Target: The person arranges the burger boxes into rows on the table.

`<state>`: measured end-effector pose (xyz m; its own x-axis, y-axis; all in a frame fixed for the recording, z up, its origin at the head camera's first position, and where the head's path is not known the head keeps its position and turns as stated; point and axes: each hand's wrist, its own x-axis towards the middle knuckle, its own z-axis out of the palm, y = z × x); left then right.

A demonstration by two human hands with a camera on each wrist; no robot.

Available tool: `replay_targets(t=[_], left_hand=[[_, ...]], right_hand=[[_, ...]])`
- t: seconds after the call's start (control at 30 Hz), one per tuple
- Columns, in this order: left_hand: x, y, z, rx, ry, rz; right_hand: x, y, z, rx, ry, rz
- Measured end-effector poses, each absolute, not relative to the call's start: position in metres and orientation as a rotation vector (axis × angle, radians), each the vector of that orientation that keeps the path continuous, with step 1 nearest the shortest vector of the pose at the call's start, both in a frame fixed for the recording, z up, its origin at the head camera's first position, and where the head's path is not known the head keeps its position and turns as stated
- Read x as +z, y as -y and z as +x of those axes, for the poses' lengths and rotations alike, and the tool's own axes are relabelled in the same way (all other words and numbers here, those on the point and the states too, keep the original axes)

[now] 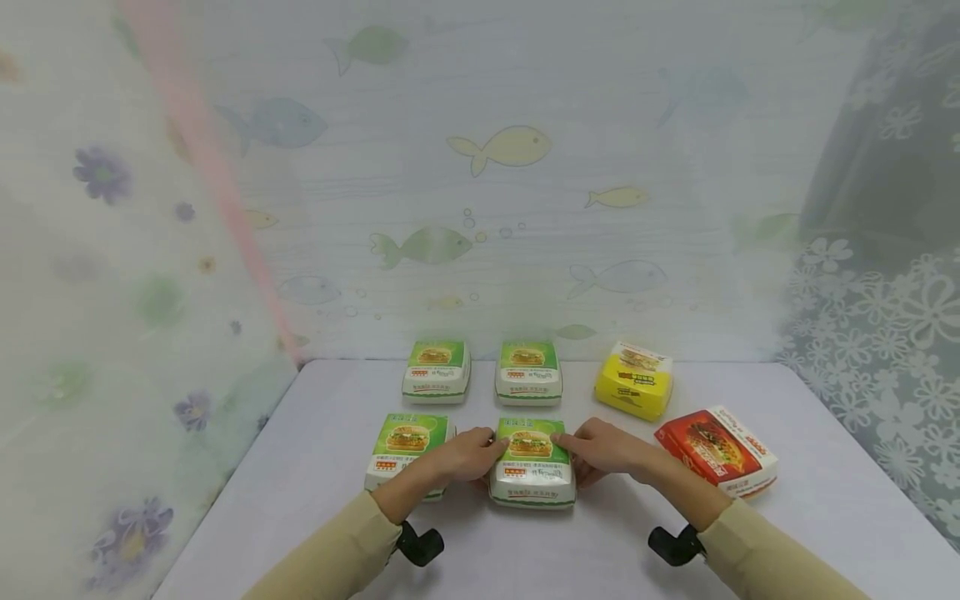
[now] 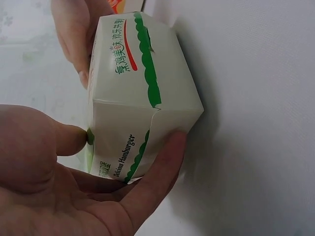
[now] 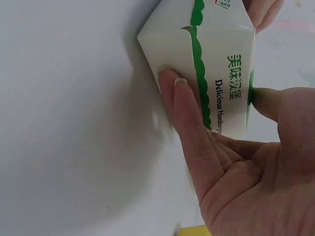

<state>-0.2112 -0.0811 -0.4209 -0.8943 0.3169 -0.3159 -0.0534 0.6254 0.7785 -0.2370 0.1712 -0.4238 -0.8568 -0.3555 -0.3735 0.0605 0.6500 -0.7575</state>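
Observation:
A green-and-white hamburger box (image 1: 531,479) sits front and centre between my two hands, its lid printed with a burger. My left hand (image 1: 471,454) grips its left side, thumb on the lid's edge and fingers against the side wall, as the left wrist view shows. On the opposite side my right hand (image 1: 600,448) holds it the same way; in the right wrist view its fingertips (image 3: 181,91) press the wall marked "Delicious Hamburger". The box looks level and closed. Whether its bottom touches the table cannot be told.
Another green-and-white box (image 1: 401,437) stands just left, partly behind my left hand. Two more green boxes, left (image 1: 435,375) and middle (image 1: 528,375), form a back row with a yellow box (image 1: 633,382). A tilted red box (image 1: 716,450) lies right, on the white table (image 1: 300,467).

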Motion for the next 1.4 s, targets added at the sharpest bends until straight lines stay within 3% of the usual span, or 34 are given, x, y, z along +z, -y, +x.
replay_targets(t=[0.3, 0.7, 1.4], left_hand=[[-0.417, 0.081, -0.214, 1.183, -2.394, 0.175], [-0.383, 0.092, -0.214, 1.098, -2.449, 0.232], [-0.387, 0.087, -0.215, 1.036, -2.74, 0.585]], right_hand=[[-0.422, -0.173, -0.238, -1.104, -2.343, -0.207], [-0.402, -0.194, -0.23, -1.008, -2.352, -0.286], [-0.378, -0.247, -0.212, -0.883, -2.527, -0.576]])
